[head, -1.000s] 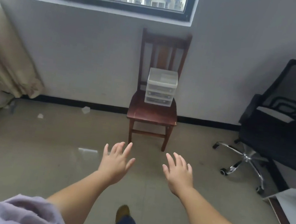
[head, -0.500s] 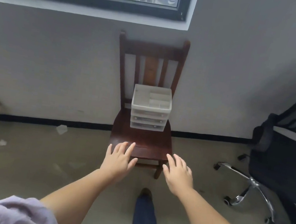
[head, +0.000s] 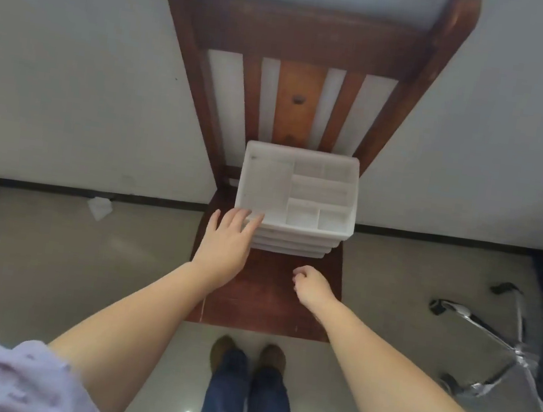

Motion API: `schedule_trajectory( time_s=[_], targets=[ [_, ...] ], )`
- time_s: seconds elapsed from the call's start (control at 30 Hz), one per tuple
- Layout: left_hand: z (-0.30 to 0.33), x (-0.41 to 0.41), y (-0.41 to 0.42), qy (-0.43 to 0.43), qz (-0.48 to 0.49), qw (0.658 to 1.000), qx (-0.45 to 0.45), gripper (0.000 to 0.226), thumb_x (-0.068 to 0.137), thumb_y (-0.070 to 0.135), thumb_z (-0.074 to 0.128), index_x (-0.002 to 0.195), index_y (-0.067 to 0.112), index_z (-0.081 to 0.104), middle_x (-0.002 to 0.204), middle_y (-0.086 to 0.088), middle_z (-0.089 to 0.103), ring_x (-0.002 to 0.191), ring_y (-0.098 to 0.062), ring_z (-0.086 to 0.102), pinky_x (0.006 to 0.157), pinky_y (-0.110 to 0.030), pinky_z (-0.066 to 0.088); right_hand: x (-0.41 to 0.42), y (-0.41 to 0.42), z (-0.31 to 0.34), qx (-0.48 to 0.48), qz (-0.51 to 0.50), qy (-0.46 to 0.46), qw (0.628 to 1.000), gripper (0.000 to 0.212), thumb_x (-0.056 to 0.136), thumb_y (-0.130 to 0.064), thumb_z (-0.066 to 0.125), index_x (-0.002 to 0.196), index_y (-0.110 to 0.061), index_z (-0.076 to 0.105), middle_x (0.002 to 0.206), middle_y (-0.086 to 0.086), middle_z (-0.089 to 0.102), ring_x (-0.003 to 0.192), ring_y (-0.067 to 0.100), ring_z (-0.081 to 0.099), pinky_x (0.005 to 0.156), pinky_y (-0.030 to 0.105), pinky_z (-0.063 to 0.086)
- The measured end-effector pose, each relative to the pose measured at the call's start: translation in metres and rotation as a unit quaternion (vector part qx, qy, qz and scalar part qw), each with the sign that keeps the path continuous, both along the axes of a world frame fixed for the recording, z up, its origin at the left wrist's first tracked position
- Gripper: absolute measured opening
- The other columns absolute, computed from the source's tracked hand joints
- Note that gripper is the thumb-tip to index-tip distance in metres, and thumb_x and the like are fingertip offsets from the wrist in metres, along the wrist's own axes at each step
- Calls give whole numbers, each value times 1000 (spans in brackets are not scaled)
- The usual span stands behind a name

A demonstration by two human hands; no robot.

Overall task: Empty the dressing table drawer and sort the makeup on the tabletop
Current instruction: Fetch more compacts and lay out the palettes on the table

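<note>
Organizer (head: 299,192): left hand (head: 225,244) touching.

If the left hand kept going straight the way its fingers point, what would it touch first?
The left hand would meet the white drawer organizer on the chair; its fingers already seem to reach the front left corner, though contact is unclear.
</note>
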State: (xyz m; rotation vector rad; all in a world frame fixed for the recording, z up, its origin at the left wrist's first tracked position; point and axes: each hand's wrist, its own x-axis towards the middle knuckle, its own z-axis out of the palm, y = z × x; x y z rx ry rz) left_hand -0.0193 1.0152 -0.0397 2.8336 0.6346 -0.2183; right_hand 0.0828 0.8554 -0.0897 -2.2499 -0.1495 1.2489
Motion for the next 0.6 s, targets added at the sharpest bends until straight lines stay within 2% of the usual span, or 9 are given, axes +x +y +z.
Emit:
schedule_trajectory(
  time_s=[0.07, 0.17, 0.27, 0.33, 0.43, 0.6],
  targets=[
    [-13, 16, 13, -1, -15, 1000, -7, 42, 96, 21, 41, 138, 19, 39, 132, -6, 48, 127, -25, 38, 114, -48, 13, 6, 22, -17, 77, -182, 128, 972, 35, 98, -8, 32, 131, -11, 45, 129, 12, 55, 110, 24, 57, 85, 37, 51],
    [-39, 33, 28, -34, -26, 999, -25, 24, 95, 24, 47, 114, 16, 60, 109, -5, 58, 109, -26, 52, 112, -46, 20, 14, 56, -48, 156, -405, 205, 877, 35, 98, -2, 28, 129, -8, 43, 122, 14, 56, 108, 24, 57, 81, 38, 49],
    [-51, 38, 34, -103, -30, 994, -21, 15, 92, 20, 55, 95, 12, 68, 90, -7, 63, 91, -30, 59, 102, -46, 33, 20, 80, -66, 213, -537, 230, 783, 29, 99, -4, 31, 123, -4, 48, 110, 16, 58, 101, 25, 59, 84, 42, 49],
    [-54, 38, 35, -131, -32, 991, -14, 11, 89, 18, 60, 89, 12, 69, 84, -7, 64, 84, -30, 60, 97, -46, 38, 19, 86, -71, 238, -588, 249, 732, 26, 99, -5, 33, 117, -4, 52, 108, 14, 59, 101, 25, 60, 87, 43, 48],
    [-54, 37, 37, -148, -47, 988, -6, 9, 87, 17, 62, 86, 13, 69, 82, -6, 64, 80, -30, 60, 94, -46, 40, 14, 89, -77, 258, -609, 261, 703, 20, 97, -4, 37, 98, -5, 57, 96, 11, 61, 92, 22, 59, 89, 42, 48],
    [-55, 38, 38, -151, -51, 987, -6, 13, 89, 19, 58, 87, 13, 69, 83, -6, 64, 79, -30, 59, 92, -45, 39, -14, 72, -90, 226, -636, 250, 695, 32, 95, 3, 29, 116, -6, 51, 97, 15, 59, 93, 27, 59, 85, 43, 50]
  ],
)
